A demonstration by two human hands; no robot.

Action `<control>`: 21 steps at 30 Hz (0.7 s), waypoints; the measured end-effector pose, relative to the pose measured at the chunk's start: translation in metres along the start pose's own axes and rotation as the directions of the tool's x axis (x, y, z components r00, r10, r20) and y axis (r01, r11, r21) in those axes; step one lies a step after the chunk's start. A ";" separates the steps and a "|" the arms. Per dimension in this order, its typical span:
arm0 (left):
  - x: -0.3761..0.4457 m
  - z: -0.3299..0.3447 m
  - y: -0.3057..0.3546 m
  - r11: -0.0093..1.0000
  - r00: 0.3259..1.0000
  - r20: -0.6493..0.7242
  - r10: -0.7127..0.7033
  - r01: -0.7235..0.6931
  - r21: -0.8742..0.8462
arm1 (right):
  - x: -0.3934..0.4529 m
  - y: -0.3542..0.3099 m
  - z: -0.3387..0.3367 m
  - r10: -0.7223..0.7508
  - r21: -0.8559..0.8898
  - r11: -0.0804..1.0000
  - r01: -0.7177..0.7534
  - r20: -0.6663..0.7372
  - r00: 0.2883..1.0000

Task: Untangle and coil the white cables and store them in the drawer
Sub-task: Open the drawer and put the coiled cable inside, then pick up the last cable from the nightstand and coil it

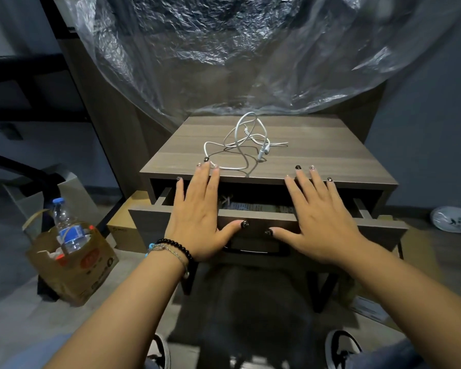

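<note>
So, in the head view, you are holding your left hand (197,209) and your right hand (320,214) flat, fingers straight and spread, above the pulled-out drawer (256,222); neither is grasping anything, and whether the left fingertips are touching the cable I cannot tell. The white cables (244,145) are lying in one loose tangle on the nightstand top (330,155), just beyond your fingertips, so I judge the untangling is not yet begun; the drawer is standing ready. The tangle is stretching roughly left to right; the plug end (264,151) is pointing down toward you, so the next move is calling for pinching a free end and drawing it out.
</note>
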State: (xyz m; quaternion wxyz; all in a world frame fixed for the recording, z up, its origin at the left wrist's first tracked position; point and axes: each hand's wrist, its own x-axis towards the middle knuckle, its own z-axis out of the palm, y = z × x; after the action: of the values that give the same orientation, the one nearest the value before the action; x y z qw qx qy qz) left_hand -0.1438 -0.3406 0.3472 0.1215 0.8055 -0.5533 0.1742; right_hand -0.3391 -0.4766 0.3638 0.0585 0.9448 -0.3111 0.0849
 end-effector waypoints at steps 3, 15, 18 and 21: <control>0.008 0.010 0.002 0.996 0.996 0.018 -0.089 0.089 0.015 | 0.012 0.011 0.002 0.084 -0.009 0.996 -0.084 0.009 0.996; 0.035 0.030 0.008 0.992 0.985 -0.117 -0.126 0.127 0.001 | 0.034 0.022 0.013 0.148 0.019 0.989 -0.147 -0.082 0.986; 0.043 0.029 0.008 0.987 0.972 -0.177 -0.155 0.159 0.007 | 0.037 0.016 0.012 0.176 0.010 0.984 -0.176 -0.137 0.975; 0.052 0.029 0.009 0.978 0.959 -0.200 -0.203 0.209 0.007 | 0.042 0.012 0.012 0.204 0.004 0.979 -0.206 -0.157 0.966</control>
State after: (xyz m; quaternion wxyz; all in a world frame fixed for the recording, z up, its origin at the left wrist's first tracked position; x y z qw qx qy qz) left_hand -0.1307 -0.3987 0.3427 0.1822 0.8389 -0.4492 0.2475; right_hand -0.3110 -0.5126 0.3607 0.0793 0.8976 -0.4019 0.1626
